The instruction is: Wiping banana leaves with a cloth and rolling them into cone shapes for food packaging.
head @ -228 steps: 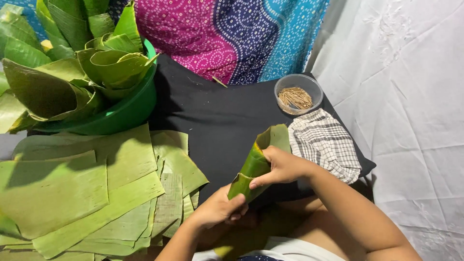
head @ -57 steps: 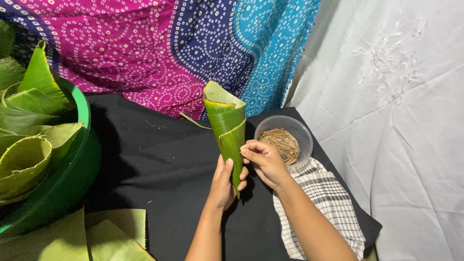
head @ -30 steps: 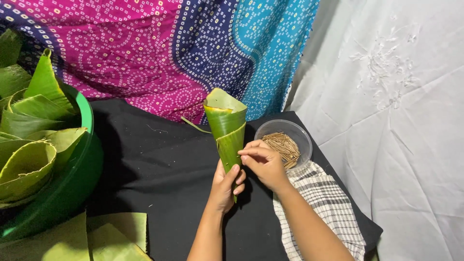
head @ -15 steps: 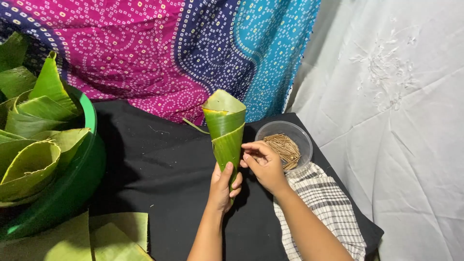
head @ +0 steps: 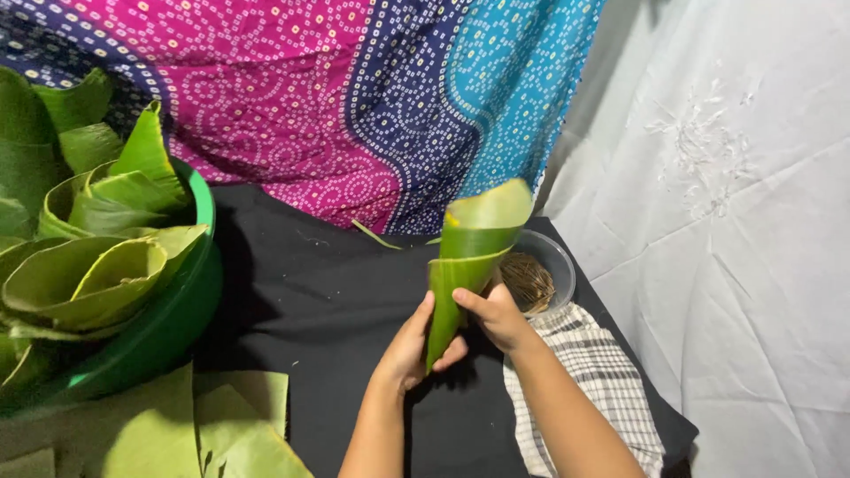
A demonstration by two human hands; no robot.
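A green leaf rolled into a cone (head: 464,257) stands upright, wide mouth up, above the black cloth (head: 328,292). My left hand (head: 409,347) grips the cone's narrow lower end from the left. My right hand (head: 496,315) pinches the cone's overlapping edge from the right, at about mid-height. Just behind my right hand sits a small clear bowl (head: 542,276) of thin brown sticks.
A green basin (head: 168,319) at the left holds several rolled leaf cones. Flat cut leaf pieces (head: 212,425) lie at the bottom left. A checked cloth (head: 593,389) lies under my right forearm. Patterned fabric (head: 354,97) hangs behind, white cloth (head: 735,221) at the right.
The cone has stayed upright in both hands since two seconds ago. My right hand has slid slightly down and closer along the cone's seam. Much earlier the cone lay low, near the flat leaves.
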